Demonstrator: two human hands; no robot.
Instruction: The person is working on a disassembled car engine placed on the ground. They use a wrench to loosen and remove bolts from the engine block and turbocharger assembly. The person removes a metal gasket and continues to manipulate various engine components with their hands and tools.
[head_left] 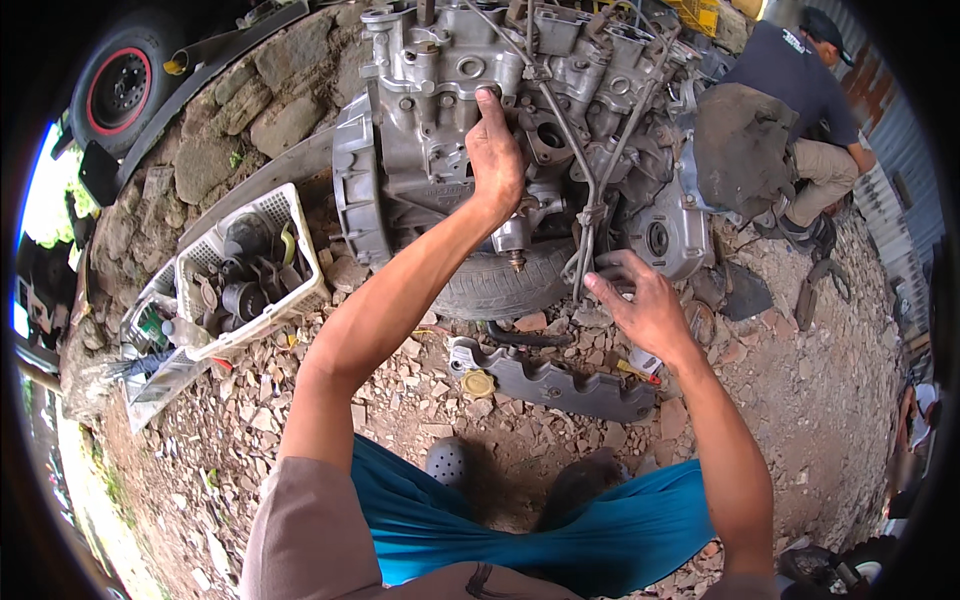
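A grey metal engine stands in front of me, propped on a tyre. My left hand rests against its near side, thumb pointing up beside the bolts; the other fingers are hidden from view. Thin bent metal pipes run down across the engine's front from its top. At their lower end my right hand has its thumb and fingertips closed around the pipes. On the ground between my arms lies a grey valve cover with a yellowish cap.
A white plastic crate full of dark parts sits at left, with a clear bottle beside it. Another person crouches at far right. A stone wall and a wheel stand behind. Broken rubble covers the ground.
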